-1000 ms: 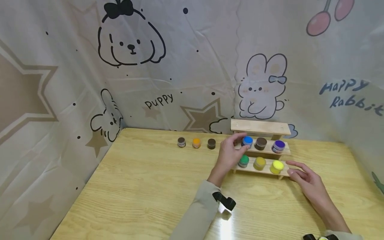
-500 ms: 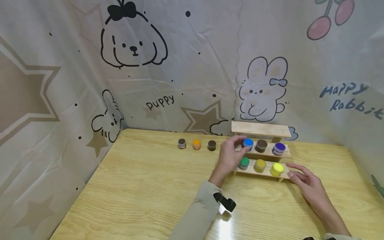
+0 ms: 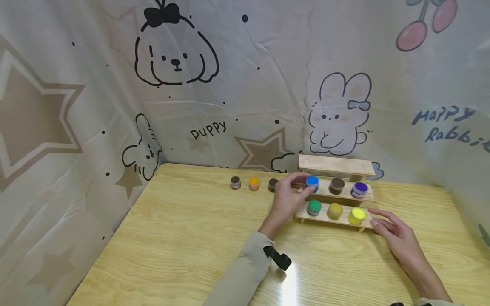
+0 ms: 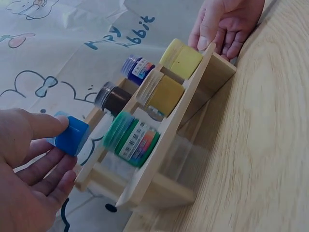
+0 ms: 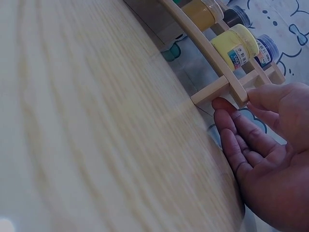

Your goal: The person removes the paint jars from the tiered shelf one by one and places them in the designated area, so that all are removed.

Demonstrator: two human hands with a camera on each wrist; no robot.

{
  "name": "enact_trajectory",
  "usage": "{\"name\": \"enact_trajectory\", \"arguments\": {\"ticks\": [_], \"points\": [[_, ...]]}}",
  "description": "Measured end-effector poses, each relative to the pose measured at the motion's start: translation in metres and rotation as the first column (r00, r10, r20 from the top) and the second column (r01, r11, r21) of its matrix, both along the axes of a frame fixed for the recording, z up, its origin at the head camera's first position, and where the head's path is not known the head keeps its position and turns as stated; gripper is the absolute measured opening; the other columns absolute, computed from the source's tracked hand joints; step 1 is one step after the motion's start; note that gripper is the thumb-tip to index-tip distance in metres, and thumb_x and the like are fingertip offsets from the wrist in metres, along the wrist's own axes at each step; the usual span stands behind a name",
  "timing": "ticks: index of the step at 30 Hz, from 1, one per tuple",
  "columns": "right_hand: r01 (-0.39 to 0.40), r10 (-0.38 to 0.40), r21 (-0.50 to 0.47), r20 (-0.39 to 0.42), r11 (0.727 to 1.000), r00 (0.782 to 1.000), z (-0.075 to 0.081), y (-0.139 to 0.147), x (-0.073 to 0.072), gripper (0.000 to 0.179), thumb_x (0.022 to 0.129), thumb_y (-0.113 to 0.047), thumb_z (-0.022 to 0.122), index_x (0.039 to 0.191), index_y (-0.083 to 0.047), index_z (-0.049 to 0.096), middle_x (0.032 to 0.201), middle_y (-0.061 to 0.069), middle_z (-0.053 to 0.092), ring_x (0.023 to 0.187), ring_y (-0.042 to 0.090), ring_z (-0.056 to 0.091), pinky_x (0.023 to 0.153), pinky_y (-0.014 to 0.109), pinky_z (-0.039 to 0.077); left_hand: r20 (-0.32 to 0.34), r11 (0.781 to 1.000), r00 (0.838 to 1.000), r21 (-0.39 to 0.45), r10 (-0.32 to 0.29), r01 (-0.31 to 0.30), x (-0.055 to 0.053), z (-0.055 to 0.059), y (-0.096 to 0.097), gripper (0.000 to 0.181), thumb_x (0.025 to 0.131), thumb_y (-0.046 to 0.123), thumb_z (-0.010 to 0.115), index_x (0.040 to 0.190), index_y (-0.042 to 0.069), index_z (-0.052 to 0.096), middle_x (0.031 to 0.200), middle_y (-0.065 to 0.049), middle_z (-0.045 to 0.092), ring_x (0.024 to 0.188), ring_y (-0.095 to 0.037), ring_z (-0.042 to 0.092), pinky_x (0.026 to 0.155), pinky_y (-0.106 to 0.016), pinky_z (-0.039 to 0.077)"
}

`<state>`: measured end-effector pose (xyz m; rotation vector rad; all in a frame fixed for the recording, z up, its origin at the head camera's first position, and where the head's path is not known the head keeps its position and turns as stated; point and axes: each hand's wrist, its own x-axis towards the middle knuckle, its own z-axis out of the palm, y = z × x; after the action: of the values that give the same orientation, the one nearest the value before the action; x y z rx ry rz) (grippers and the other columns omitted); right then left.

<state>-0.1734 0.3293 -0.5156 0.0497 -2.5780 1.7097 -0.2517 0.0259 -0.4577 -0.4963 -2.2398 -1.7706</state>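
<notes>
My left hand (image 3: 287, 197) pinches a blue paint jar (image 3: 312, 182) between thumb and fingers at the left end of the middle step of a wooden stepped rack (image 3: 337, 165). In the left wrist view, the blue jar (image 4: 72, 135) appears a little apart from the rack. A brown jar (image 3: 337, 185) and a purple jar (image 3: 359, 189) stand on that step. On the lowest step are a green jar (image 3: 314, 207), a mustard jar (image 3: 334, 211) and a yellow jar (image 3: 357, 216). My right hand (image 3: 398, 238) grips the lowest step's right end with thumb and fingertips (image 5: 223, 104).
Left of the rack, a dark jar (image 3: 235, 182), an orange jar (image 3: 254, 183) and another dark jar (image 3: 273, 185), partly near my left hand, line the back of the wooden table (image 3: 183, 229). A printed cloth (image 3: 264, 85) hangs behind.
The blue jar has shifted slightly left relative to the rack, together with my left hand. My right hand stays at the rack's right end. The head view has turned slightly.
</notes>
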Motion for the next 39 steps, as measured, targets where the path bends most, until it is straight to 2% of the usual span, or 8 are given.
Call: {"name": "enact_trajectory", "arguments": {"ticks": [4, 11, 14, 20, 25, 31, 35, 39], "points": [[-0.003, 0.003, -0.004, -0.003, 1.000, 1.000, 0.001, 0.001, 0.000, 0.046, 0.106, -0.029, 0.059, 0.148, -0.010, 0.053, 0.108, -0.022, 0.071, 0.097, -0.007, 0.065, 0.080, 0.006, 0.047, -0.004, 0.999, 1.000, 0.030, -0.017, 0.017, 0.002, -0.002, -0.011, 0.031, 0.089, 0.006, 0.081, 0.118, 0.004, 0.071, 0.112, -0.007, 0.073, 0.101, -0.011, 0.068, 0.091, -0.042, 0.059], [-0.002, 0.002, -0.022, -0.004, 1.000, 1.000, -0.001, -0.001, 0.000, 0.045, 0.106, -0.027, 0.059, 0.148, -0.011, 0.053, 0.106, -0.023, 0.071, 0.096, -0.007, 0.065, 0.080, 0.006, 0.047, -0.028, 1.000, 0.999, 0.022, -0.022, 0.022, 0.002, -0.002, -0.029, 0.029, 0.089, 0.006, 0.081, 0.116, 0.003, 0.071, 0.110, -0.008, 0.074, 0.103, -0.016, 0.069, 0.094, -0.037, 0.058], [-0.003, 0.003, -0.033, -0.016, 0.999, 1.000, -0.003, -0.002, 0.000, 0.044, 0.106, -0.024, 0.059, 0.148, -0.011, 0.054, 0.106, -0.022, 0.072, 0.097, -0.007, 0.065, 0.081, 0.007, 0.048, -0.023, 0.999, 0.999, 0.031, -0.029, 0.030, 0.002, -0.003, -0.036, 0.029, 0.089, 0.006, 0.080, 0.117, 0.002, 0.071, 0.112, -0.010, 0.073, 0.104, -0.019, 0.069, 0.095, -0.041, 0.057], [-0.011, 0.010, -0.041, -0.026, 0.999, 1.000, -0.002, -0.001, -0.001, 0.044, 0.106, -0.023, 0.059, 0.148, -0.011, 0.054, 0.106, -0.022, 0.072, 0.096, -0.007, 0.066, 0.081, 0.006, 0.048, 0.017, 0.999, 1.000, 0.040, -0.019, 0.019, 0.004, -0.006, -0.051, 0.031, 0.090, 0.004, 0.079, 0.119, 0.002, 0.070, 0.116, -0.011, 0.072, 0.107, -0.024, 0.068, 0.097, -0.048, 0.056], [-0.025, 0.025, -0.046, -0.015, 0.999, 1.000, -0.002, -0.001, 0.001, 0.044, 0.106, -0.023, 0.059, 0.148, -0.011, 0.054, 0.107, -0.021, 0.072, 0.096, -0.006, 0.066, 0.081, 0.008, 0.050, 0.046, 0.999, 0.999, 0.046, -0.011, 0.009, 0.007, -0.015, -0.065, 0.030, 0.090, 0.002, 0.078, 0.119, -0.001, 0.069, 0.116, -0.014, 0.070, 0.107, -0.028, 0.068, 0.097, -0.050, 0.055], [-0.029, 0.029, -0.020, -0.013, 0.999, 1.000, -0.002, -0.002, 0.001, 0.044, 0.107, -0.025, 0.058, 0.148, -0.011, 0.053, 0.107, -0.022, 0.072, 0.096, -0.006, 0.065, 0.080, 0.009, 0.049, 0.096, 1.000, 0.995, 0.009, 0.016, -0.017, 0.008, -0.027, -0.077, 0.028, 0.090, 0.003, 0.079, 0.117, 0.000, 0.070, 0.115, -0.012, 0.070, 0.105, -0.026, 0.069, 0.097, -0.043, 0.056], [-0.028, 0.027, -0.024, -0.020, 0.999, 0.999, -0.002, -0.002, -0.001, 0.044, 0.107, -0.024, 0.058, 0.148, -0.010, 0.052, 0.108, -0.022, 0.071, 0.097, -0.007, 0.065, 0.081, 0.008, 0.050, 0.137, 0.999, 0.990, -0.032, 0.035, -0.031, 0.007, -0.031, -0.083, 0.029, 0.089, 0.004, 0.080, 0.116, 0.001, 0.070, 0.116, -0.010, 0.069, 0.107, -0.022, 0.068, 0.097, -0.037, 0.056], [-0.024, 0.023, -0.027, -0.031, 0.999, 0.999, -0.002, -0.001, -0.001, 0.044, 0.106, -0.022, 0.058, 0.148, -0.009, 0.053, 0.108, -0.023, 0.071, 0.097, -0.008, 0.065, 0.080, 0.008, 0.050, 0.167, 0.999, 0.985, -0.041, 0.033, -0.027, 0.004, -0.035, -0.088, 0.030, 0.088, 0.002, 0.080, 0.116, -0.001, 0.069, 0.116, -0.013, 0.069, 0.108, -0.025, 0.068, 0.097, -0.036, 0.056]]}}
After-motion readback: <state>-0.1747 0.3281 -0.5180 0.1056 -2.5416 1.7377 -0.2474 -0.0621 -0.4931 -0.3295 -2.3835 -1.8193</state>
